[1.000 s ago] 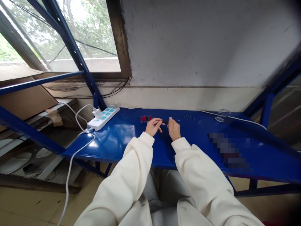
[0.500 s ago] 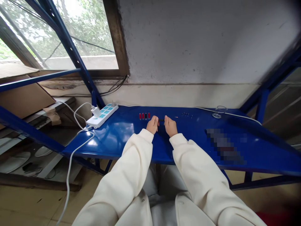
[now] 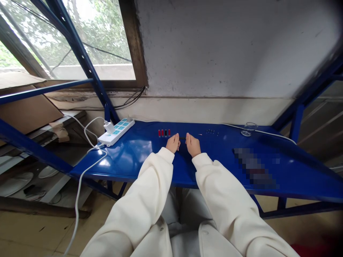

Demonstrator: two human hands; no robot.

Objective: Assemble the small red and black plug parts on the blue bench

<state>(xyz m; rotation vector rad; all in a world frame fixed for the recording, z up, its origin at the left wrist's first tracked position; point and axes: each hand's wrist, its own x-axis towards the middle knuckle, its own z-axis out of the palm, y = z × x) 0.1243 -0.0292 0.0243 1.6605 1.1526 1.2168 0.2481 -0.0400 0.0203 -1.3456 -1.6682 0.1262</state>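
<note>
My left hand (image 3: 173, 143) and my right hand (image 3: 193, 145) are both closed over the blue table (image 3: 214, 167), a short gap apart. Between them runs a thin dark rod-like piece (image 3: 182, 138), one end in each hand; its exact kind is too small to tell. Just beyond my left hand stands a row of small red cylinders (image 3: 162, 133) with one black cylinder (image 3: 165, 133) among them. Past my right hand lie several tiny dark pieces (image 3: 210, 131) and a small light-coloured bit (image 3: 200, 134).
A white power strip (image 3: 118, 132) with a plug and cable lies at the table's left. A clear glass cup (image 3: 247, 130) stands at the back right, beside a white cable (image 3: 277, 135). A blurred-out dark object (image 3: 254, 167) lies at the right.
My hands stay closed on the dark piece, with only a slight shift. The view has moved a little; nothing on the table has visibly changed place.
</note>
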